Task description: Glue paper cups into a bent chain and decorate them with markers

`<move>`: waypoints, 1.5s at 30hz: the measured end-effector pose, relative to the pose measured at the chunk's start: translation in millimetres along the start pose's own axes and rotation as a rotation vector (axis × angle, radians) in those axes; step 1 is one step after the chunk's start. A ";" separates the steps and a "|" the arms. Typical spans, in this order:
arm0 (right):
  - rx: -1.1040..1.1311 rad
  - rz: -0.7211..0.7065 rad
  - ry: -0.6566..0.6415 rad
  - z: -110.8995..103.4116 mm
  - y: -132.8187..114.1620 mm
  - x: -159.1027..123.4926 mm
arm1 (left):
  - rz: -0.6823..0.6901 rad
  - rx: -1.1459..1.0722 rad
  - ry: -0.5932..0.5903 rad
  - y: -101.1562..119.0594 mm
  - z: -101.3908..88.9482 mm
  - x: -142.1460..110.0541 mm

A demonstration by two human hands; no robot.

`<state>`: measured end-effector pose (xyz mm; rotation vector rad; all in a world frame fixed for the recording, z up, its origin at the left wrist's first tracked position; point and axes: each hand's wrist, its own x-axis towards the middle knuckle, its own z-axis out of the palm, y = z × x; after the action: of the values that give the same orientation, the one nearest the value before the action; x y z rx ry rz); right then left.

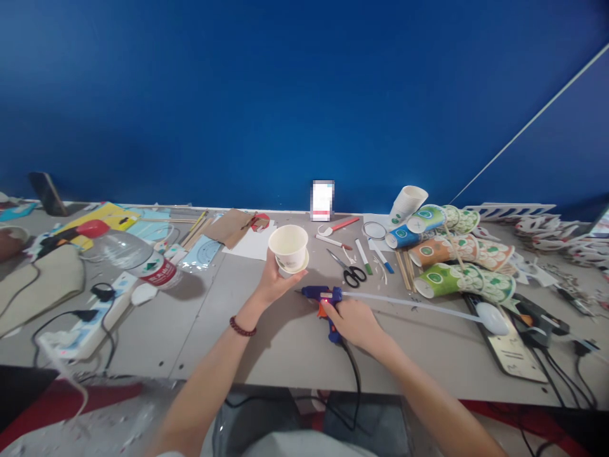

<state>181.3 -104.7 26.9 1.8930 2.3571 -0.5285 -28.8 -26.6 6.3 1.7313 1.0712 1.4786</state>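
My left hand (276, 283) is closed around a white paper cup (288, 246), raised over the middle of the table with its open mouth toward me. Another rim shows below the cup, perhaps a second cup. In my right hand (356, 320) is a blue hot glue gun (321, 294) with an orange trigger. Its nozzle points left, just below the cup and apart from it. A long pale glue stick (413, 301) sticks out of its back end. Black scissors (353, 275) lie beyond the glue gun.
Decorated paper cups (438, 282) lie in rows at right, near a white cup stack (409, 202). Markers (362, 256) lie beyond the scissors. A plastic bottle (143, 259) and a power strip (102, 317) are at left. A phone (322, 200) stands against the blue wall.
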 end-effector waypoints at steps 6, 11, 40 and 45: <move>0.021 0.015 -0.015 -1.1 -0.6 0.3 | -0.033 -0.003 -0.009 -6.6 -1.4 -1.6; 0.031 0.011 -0.008 -1.6 -1.5 -0.1 | -0.072 -0.019 0.004 -5.5 -1.3 -2.2; 0.060 0.012 -0.008 -3.4 1.1 0.2 | -0.679 -0.795 0.022 15.7 -13.1 21.6; 0.023 0.002 -0.010 -0.6 2.0 0.8 | -0.709 -0.936 0.002 24.2 -14.5 22.0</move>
<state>183.1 -103.4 26.9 1.8976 2.3523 -0.5656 -37.5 -19.8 40.4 0.6012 0.6811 1.1926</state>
